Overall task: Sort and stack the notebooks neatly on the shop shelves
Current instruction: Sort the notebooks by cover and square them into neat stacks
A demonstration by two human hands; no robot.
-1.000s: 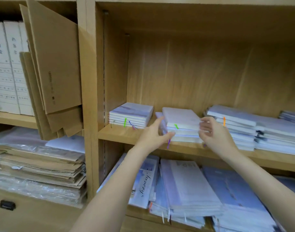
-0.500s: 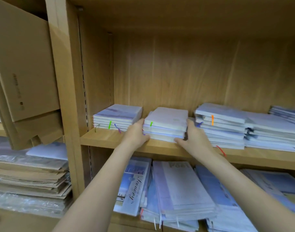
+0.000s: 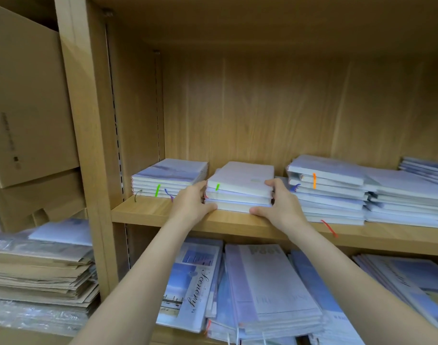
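We take the middle stack of notebooks on the upper shelf board as landmark. Left hand touches its left side, right hand its right side, both on the board at its front corners. Left of it, just beside, sits the left stack, near the upright post. Right of it, a taller stack, then a further stack. Below the board, under the landmark, larger notebooks lie flat. Far left, beyond the post, cardboard sheets lean above a flat pile.
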